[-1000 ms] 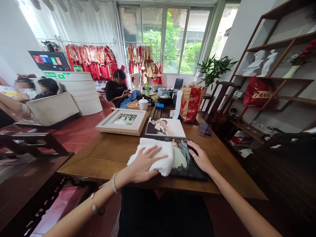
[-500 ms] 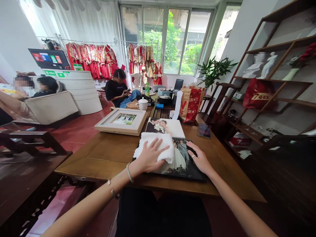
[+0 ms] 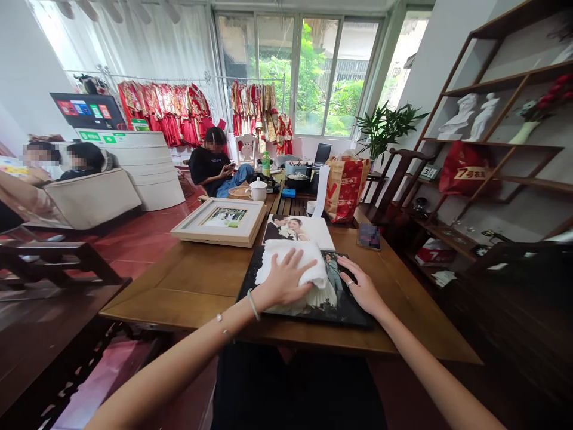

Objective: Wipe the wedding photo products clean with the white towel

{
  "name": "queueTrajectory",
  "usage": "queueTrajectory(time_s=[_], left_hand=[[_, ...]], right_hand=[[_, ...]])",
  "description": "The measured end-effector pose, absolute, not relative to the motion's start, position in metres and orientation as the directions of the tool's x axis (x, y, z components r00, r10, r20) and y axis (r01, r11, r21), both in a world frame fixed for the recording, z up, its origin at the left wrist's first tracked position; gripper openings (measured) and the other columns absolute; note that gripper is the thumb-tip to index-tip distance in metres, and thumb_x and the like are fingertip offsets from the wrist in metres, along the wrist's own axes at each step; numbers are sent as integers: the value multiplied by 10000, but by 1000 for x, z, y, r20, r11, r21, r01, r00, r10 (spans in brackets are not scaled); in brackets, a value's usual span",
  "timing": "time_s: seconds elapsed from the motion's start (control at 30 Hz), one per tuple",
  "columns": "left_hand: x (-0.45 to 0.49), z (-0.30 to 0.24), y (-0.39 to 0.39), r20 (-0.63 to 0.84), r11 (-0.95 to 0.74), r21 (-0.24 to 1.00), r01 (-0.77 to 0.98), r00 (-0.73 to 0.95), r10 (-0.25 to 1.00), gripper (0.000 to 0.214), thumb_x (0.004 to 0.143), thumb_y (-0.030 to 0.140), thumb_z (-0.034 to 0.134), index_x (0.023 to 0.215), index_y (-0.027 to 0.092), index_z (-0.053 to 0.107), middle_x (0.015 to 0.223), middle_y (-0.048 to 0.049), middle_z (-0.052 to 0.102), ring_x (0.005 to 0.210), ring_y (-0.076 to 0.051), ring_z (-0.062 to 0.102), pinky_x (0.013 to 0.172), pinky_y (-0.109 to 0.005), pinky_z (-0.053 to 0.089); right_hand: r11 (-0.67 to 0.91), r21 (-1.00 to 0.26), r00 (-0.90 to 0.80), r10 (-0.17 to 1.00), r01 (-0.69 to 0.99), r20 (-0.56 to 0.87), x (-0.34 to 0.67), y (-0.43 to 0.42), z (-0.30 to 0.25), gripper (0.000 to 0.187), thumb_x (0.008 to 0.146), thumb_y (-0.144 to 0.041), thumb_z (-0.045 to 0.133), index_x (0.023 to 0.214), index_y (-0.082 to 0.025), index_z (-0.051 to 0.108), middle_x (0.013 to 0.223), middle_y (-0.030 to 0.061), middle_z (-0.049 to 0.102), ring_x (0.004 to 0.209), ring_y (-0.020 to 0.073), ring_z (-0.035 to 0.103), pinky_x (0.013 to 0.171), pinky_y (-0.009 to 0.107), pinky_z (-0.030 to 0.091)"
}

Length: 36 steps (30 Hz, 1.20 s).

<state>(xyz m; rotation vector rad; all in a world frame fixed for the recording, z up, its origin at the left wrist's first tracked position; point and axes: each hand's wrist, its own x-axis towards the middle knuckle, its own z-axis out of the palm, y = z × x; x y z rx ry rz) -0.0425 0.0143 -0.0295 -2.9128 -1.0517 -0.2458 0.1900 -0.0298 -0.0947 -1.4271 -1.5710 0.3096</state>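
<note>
A dark wedding photo panel (image 3: 353, 310) lies flat near the front edge of the wooden table (image 3: 179, 280). On its left and middle part rests a folded white cloth (image 3: 271, 260). My left hand (image 3: 290, 278) presses flat on this cloth with fingers spread, a bracelet at the wrist. Fingers outstretched, my right hand (image 3: 362, 285) lies on the panel's right side and wears a ring. Part of the photo is hidden under the cloth and hands. Directly behind lies a lighter couple photo print (image 3: 313, 230), its near edge partly covered by the cloth.
A pale framed picture (image 3: 219, 221) lies at the back left, with a white lidded mug (image 3: 257, 190) behind it. A red and tan paper bag (image 3: 347, 191) stands at the back right, near a dark phone-like object (image 3: 369, 236). A person (image 3: 217, 161) sits beyond the table.
My left hand has slid the white cloth to the right across the photo panel, uncovering its dark left edge. My right hand stays almost in place.
</note>
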Motion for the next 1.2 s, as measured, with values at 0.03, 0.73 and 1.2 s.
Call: queueTrajectory(time_s=[0.03,0.73,1.2], left_hand=[[-36,-31,22,167,-757,17,653,744,646,531,889,480,400,1390,329,311,1465,-111,266,1336,-347,202,959,-649,217],[-17,-34,-25,186,-827,48,561,808,559,614,837,533,439,1392,301,316,1458,-144,260,1330,-385,185,945,-679,215],[9,-48,-28,258,-778,49,626,745,616,663,811,543,456,1385,238,333,1445,-185,259,1327,-418,140,951,-701,160]], right_hand=[[287,-723,138,873,628,467,190,-30,-95,357,843,-346,477,1161,-237,600,1293,81,557,1272,239,425,1088,488,277],[291,-758,152,877,584,455,191,-24,-96,388,816,-353,498,1177,-250,594,1301,66,553,1255,245,445,1076,475,301],[220,-905,274,903,363,330,195,-14,-112,523,841,-497,434,1288,-232,491,1324,75,533,1238,254,471,1040,446,366]])
